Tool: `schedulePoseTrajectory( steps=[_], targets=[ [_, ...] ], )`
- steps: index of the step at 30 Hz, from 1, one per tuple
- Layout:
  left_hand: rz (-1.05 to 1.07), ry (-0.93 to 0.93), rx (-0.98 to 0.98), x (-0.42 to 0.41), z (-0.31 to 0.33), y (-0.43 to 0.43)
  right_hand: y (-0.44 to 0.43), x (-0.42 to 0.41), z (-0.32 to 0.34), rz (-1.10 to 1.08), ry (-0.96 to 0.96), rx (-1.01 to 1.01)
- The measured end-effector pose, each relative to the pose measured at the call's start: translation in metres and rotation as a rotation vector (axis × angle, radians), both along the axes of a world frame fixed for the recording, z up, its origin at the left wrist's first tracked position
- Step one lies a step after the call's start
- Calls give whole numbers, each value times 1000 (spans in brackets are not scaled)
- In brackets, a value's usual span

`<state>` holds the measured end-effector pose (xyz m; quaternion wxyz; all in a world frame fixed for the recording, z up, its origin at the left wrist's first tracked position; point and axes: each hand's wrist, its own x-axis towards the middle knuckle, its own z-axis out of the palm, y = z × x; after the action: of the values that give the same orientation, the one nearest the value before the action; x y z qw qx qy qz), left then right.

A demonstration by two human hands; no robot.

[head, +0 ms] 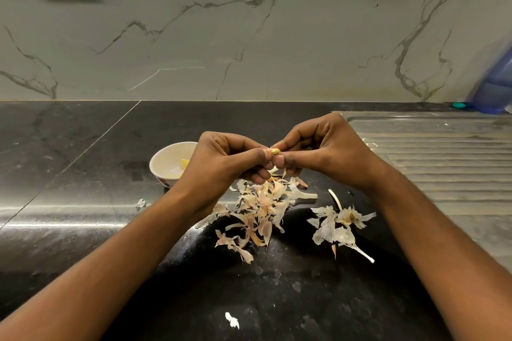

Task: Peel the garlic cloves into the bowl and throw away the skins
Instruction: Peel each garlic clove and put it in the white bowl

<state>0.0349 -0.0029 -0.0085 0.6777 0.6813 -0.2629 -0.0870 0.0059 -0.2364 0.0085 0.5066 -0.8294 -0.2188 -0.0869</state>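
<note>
bowl (166,159): peeled cloves (184,165) | left hand (224,158), right hand (327,149): pinch clove (275,150)

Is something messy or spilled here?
Yes: garlic skins lie scattered on the counter in two loose heaps, not yet thrown away. One white scrap lies apart, nearer the camera. The left hand and right hand pinch a clove. The bowl stands upright; nothing looks broken.
</note>
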Motion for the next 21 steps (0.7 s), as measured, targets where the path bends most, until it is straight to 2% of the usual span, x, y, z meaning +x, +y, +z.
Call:
schedulePoseTrajectory(
  steps=[4, 11, 17, 21],
  targets=[
    [62, -42, 28, 0, -3, -3, 4, -1, 0, 25, 3, -12],
    [112, -35, -6, 1, -1, -2, 6, -3, -1, 22, 62, 124],
    [73, 58, -43, 1, 1, -1, 5, -2, -3, 57, 118, 210],
    [61, 87, -42, 0, 1, -3, 3, -1, -2, 131, 169, 179]
  ],
)
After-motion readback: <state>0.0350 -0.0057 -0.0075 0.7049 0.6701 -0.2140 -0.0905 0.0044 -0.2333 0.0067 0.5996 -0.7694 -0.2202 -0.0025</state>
